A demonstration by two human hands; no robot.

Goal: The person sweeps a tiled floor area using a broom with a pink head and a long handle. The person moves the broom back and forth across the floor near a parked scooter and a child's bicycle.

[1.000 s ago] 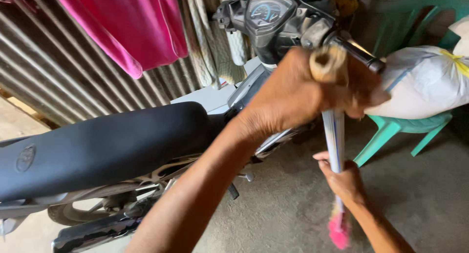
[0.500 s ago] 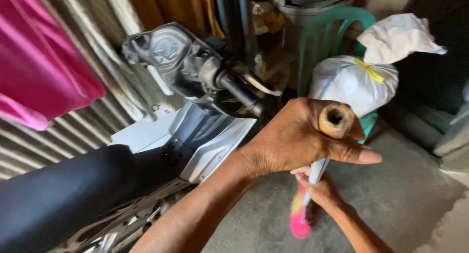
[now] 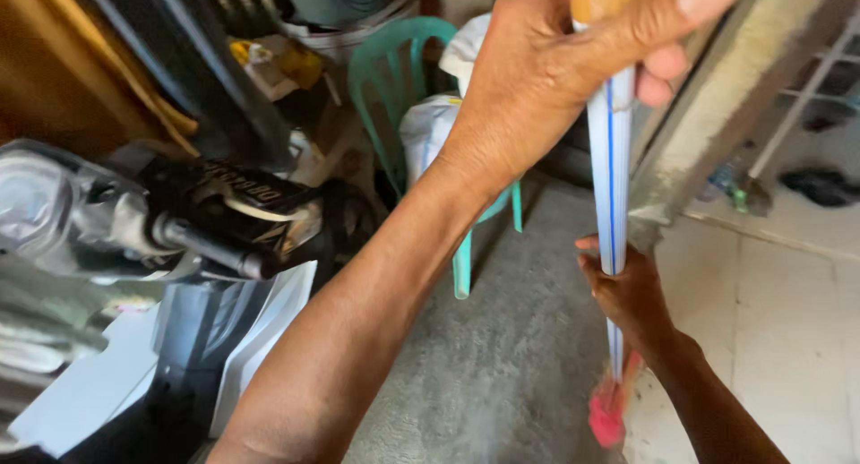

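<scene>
Upright broom (image 3: pixel 611 186), white blue-striped shaft, tan wooden top end, pink bristles low near the concrete floor.

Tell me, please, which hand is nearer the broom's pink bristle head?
Right. The right hand grips the white blue-striped handle just above the pink bristle head; the left hand grips its top.

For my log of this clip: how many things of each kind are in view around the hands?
Brooms: 1, the broom, held by the left hand near its top and the right hand lower down.
Green plastic chairs: 1, the green plastic chair.
White sacks: 1, the white sack.
Motorcycles: 1, the motorcycle.
Total: 4
</scene>
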